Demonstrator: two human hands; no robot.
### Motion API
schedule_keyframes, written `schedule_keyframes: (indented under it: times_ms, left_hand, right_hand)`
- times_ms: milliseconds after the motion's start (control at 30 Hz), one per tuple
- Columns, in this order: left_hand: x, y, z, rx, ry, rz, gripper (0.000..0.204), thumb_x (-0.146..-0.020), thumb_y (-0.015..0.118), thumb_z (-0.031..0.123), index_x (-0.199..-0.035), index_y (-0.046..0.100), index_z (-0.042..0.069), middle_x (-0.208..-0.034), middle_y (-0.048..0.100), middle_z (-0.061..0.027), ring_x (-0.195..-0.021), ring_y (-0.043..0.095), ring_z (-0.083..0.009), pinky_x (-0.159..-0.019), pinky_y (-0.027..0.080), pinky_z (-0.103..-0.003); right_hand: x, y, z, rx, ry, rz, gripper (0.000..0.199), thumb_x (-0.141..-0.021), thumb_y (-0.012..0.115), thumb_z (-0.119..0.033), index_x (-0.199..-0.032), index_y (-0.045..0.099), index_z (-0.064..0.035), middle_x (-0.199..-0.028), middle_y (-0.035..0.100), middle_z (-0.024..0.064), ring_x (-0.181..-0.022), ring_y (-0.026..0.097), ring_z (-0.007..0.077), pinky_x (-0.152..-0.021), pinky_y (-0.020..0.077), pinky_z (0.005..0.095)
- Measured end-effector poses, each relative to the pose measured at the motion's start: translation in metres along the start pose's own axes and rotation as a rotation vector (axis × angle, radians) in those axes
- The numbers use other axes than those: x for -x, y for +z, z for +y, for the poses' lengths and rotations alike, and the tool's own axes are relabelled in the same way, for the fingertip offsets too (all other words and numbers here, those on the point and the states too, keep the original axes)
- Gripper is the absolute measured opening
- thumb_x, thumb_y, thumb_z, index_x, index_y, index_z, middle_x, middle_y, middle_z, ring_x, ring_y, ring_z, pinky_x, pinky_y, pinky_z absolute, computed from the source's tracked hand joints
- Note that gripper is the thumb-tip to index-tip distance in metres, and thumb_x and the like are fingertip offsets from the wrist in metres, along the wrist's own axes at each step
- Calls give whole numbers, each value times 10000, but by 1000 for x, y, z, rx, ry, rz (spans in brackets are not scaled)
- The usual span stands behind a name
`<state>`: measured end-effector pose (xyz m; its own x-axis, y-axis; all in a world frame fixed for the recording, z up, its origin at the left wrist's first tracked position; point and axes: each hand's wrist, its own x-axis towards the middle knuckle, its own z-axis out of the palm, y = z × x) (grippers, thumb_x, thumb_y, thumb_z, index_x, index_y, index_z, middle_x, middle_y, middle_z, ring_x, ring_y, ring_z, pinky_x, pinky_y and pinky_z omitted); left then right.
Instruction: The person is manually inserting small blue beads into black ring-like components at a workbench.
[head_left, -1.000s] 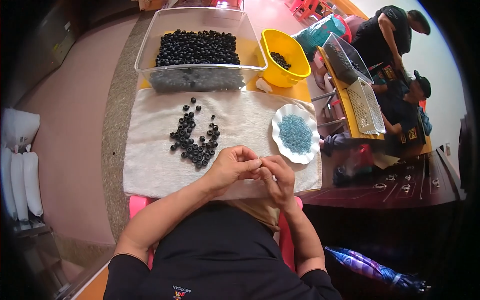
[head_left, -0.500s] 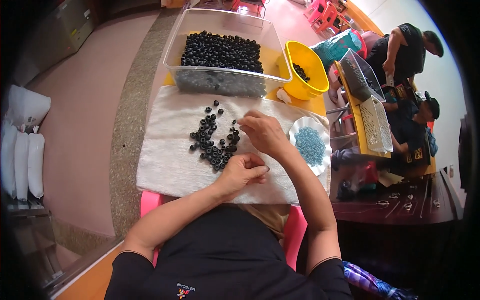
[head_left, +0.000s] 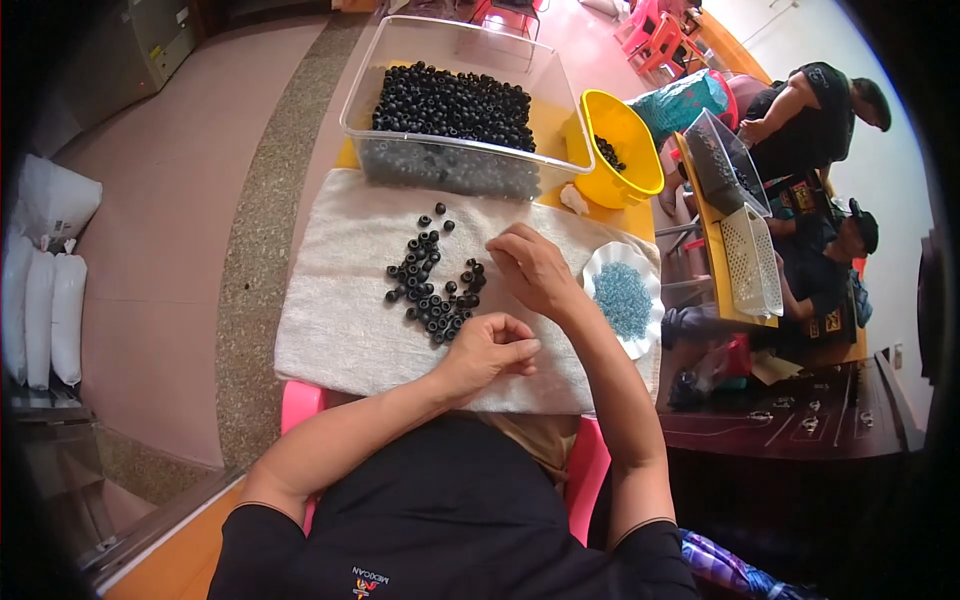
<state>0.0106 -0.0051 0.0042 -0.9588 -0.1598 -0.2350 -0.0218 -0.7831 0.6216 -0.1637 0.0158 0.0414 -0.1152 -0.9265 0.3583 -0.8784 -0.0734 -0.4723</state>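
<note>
A loose pile of black beads point(head_left: 428, 285) with holes through them lies on a pale cloth point(head_left: 335, 270) in front of me. My left hand point(head_left: 490, 352) rests low over the cloth at the pile's near right edge. Its fingers are curled in with the thumb against them; whatever they hold is hidden. Further up and to the right, my right hand point(head_left: 535, 270) hovers beside the beads, fingertips drawn together and pointing left. Nothing can be made out between them. Right of that hand sits a white fluted dish point(head_left: 590, 262) of small blue-grey beads point(head_left: 625, 300).
A clear plastic bin point(head_left: 350, 128) of black beads stands behind the cloth, beside a yellow tub point(head_left: 640, 180) with some more. Crumpled white tissue point(head_left: 574, 199) lies near the tub. On the right, two people work by a grey bin point(head_left: 712, 165) and white basket point(head_left: 750, 265).
A black bead just left of my right fingertips is gone from that spot. A dark bit at my left thumb tip no longer shows. The whole view has shifted slightly.
</note>
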Motion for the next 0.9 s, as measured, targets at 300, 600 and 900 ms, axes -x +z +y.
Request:
schedule_keyframes:
  times_ms: [300, 600, 900]
  left_hand:
    - [1, 5, 2, 34, 41, 41, 218, -919, 662, 69, -1105, 581, -10, -935, 630, -54, -783, 650, -144, -761, 577, -293]
    - [0, 4, -2, -31, 83, 28, 325, -935, 641, 70, -1223, 561, -57, -996, 644, -69, -822, 641, -126, -769, 562, -263]
    - [1, 2, -1, -118, 75, -17, 256, -953, 622, 98, -1163, 614, -49, -1019, 661, -70, -845, 639, -118, -770, 550, -259]
  right_hand:
    - [80, -28, -17, -403, 418, -2, 96, -932, 607, -27, -1010, 640, 20, -860, 625, 50, -785, 636, 110, -700, 513, 242]
    - [106, -21, -41, -533, 557, 92, 87, -918, 653, -28, -990, 672, 19, -880, 664, 23, -782, 596, 72, -704, 485, 210]
    - [105, -13, -44, -528, 485, 209, 169, -913, 645, -39, -1073, 656, 14, -941, 662, 66, -822, 619, 141, -724, 492, 258]
